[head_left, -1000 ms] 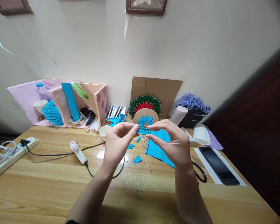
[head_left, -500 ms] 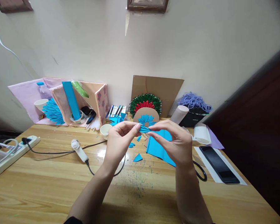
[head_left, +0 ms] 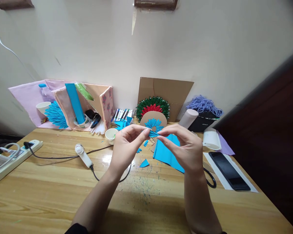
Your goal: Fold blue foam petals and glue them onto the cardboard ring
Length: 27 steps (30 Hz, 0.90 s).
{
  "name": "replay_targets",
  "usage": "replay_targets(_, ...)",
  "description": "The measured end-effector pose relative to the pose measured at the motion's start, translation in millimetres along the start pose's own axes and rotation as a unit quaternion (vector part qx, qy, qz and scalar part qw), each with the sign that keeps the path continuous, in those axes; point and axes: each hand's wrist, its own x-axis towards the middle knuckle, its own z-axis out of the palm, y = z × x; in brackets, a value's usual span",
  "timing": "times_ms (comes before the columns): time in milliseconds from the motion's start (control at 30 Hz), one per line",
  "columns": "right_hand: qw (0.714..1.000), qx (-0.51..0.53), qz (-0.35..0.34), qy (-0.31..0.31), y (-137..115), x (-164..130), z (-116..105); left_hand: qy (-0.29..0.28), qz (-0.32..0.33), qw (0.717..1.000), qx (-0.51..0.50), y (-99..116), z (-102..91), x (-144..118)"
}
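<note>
Both hands' fingers (head_left: 146, 132) pinched closer on blue paper piece (head_left: 153, 133)

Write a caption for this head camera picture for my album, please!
Left hand and right hand pinch a small blue paper piece above a wooden table.

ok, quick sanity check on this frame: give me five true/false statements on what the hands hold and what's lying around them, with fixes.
1. Both hands pinch one small blue paper piece between them. True.
2. The left hand rests flat on the table. False: it is raised above the table, fingertips on the paper.
3. A blue paper sheet lies on the table under the right hand. True.
4. The phone lies left of the power strip. False: it lies at the far right; the strip is at the far left.
5. The scissors are in the right hand. False: their black handle lies on the table.
</note>
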Motion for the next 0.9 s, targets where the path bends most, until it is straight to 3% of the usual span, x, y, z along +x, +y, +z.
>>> replay_targets(400, 1.000, 0.001, -0.029, 0.010, -0.1, -0.8, 3.1, -0.006, -0.004, 0.999, 0.032, 2.3, -3.4, 2.3)
replay_targets(900, 0.998, -0.030, -0.052, 0.000, -2.0, -2.1, 3.2, 0.014, 0.096, 0.991, 0.094, 3.4, -5.5, -2.9)
